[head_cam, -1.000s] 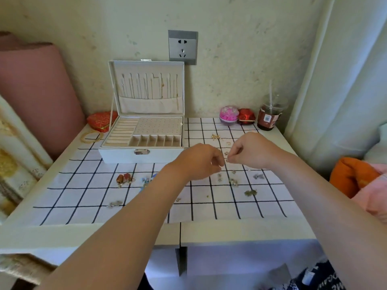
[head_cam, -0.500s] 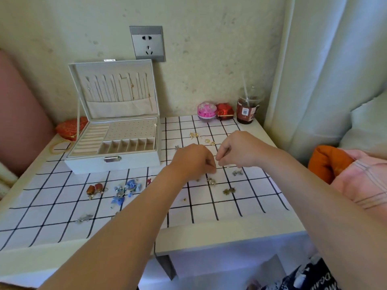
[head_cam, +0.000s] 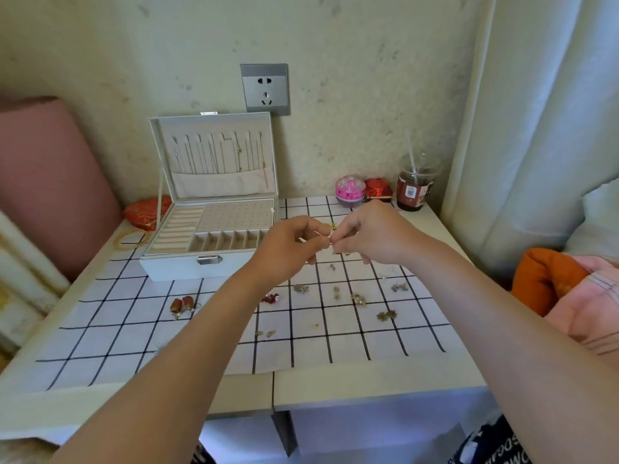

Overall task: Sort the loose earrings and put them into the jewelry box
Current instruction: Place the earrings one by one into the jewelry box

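The white jewelry box [head_cam: 174, 267] stands open at the back left of the table, lid upright, with empty slots and a perforated panel. My left hand [head_cam: 290, 250] and my right hand [head_cam: 366, 234] meet above the table's middle, right of the box. Both pinch one small gold earring [head_cam: 330, 231] between their fingertips. Several loose earrings lie on the checked cloth [head_cam: 110, 339] below: a red-brown pair [head_cam: 182, 305], a red one [head_cam: 270, 299], a silver cluster [head_cam: 399, 287], a dark gold pair [head_cam: 386, 315].
A pink round box [head_cam: 350, 191], a red packet [head_cam: 378, 189] and a plastic cup with a straw [head_cam: 415, 186] stand at the back right. A red pouch [head_cam: 144, 213] and a gold bangle [head_cam: 129, 238] lie left of the box. A curtain hangs on the right.
Both hands have lifted off the cloth and moved toward the back, pinching the small gold earring between them. The camera view has swung back to the left.
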`<action>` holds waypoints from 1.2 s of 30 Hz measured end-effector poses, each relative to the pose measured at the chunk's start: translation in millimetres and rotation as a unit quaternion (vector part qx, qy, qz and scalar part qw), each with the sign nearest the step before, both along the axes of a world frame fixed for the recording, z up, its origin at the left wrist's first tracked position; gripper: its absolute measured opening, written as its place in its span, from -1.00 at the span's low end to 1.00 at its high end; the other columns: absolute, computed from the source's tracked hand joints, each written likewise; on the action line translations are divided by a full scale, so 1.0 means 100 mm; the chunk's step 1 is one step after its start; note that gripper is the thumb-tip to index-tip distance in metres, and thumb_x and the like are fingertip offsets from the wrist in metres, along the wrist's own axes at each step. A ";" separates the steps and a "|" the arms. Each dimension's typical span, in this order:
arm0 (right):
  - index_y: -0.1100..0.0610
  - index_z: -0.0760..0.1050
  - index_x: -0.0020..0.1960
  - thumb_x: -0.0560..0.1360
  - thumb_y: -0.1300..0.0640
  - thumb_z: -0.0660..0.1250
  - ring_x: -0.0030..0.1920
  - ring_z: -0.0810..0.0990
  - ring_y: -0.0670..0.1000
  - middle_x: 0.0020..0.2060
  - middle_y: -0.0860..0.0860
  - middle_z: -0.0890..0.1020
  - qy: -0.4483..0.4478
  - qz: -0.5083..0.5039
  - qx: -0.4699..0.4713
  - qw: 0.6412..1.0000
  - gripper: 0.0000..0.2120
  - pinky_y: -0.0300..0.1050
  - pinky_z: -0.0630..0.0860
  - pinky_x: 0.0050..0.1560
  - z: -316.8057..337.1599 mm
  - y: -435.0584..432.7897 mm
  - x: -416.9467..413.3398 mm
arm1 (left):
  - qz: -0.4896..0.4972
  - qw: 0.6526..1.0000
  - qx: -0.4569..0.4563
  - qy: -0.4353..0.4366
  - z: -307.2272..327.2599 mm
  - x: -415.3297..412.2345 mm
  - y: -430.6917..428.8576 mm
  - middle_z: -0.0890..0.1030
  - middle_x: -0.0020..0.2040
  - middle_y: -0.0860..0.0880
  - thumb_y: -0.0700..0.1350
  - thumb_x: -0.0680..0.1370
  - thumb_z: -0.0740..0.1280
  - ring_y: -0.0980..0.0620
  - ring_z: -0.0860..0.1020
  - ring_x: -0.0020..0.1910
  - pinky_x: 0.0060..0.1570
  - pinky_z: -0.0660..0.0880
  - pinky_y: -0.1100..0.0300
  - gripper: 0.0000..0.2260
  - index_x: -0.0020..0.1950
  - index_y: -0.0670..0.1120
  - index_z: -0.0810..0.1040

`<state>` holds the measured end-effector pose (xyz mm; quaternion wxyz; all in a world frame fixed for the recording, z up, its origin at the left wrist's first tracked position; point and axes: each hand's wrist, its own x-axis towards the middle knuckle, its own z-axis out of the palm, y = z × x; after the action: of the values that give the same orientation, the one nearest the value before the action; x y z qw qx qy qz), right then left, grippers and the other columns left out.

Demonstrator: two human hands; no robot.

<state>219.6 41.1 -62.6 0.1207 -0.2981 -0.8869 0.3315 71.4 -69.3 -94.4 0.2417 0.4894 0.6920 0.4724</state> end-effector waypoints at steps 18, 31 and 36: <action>0.15 0.66 0.00 0.48 0.17 0.50 -0.45 0.57 0.00 -0.28 -0.04 0.71 0.212 0.028 -0.113 0.970 -0.89 -0.31 0.39 -0.51 0.15 -0.60 -0.90 | 0.055 0.990 0.031 -0.129 0.30 -0.76 -0.75 0.67 -0.19 0.06 -0.02 0.55 0.42 0.12 0.54 -0.34 -0.36 0.35 0.26 -0.90 -0.06 -0.03 0.65; 0.00 0.71 -0.07 0.41 0.27 0.54 -0.28 0.67 0.00 -0.24 -0.06 0.74 0.207 0.173 -0.017 0.963 -0.80 -0.18 0.61 -0.20 0.40 -0.68 -1.71 | 0.037 0.973 0.011 -0.228 0.44 -1.49 -1.07 0.63 -0.16 0.05 -0.05 0.58 0.37 0.09 0.53 -0.31 -0.38 0.37 0.28 -0.86 0.07 -0.06 0.66; 0.21 0.71 -0.03 0.45 0.25 0.50 -0.41 0.57 -0.14 -0.32 -0.07 0.71 0.217 0.147 -0.058 0.963 -0.89 -0.41 0.43 -0.40 0.35 -0.57 -1.99 | 0.078 0.960 0.023 -0.268 0.37 -1.74 -1.00 0.66 -0.16 0.09 -0.02 0.55 0.40 0.15 0.53 -0.33 -0.36 0.38 0.29 -0.82 0.10 -0.06 0.65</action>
<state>20.1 -15.9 -27.8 0.2428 -0.0913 -0.8528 0.4533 -102.4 -169.2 -57.1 0.3691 0.2944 0.6268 0.6198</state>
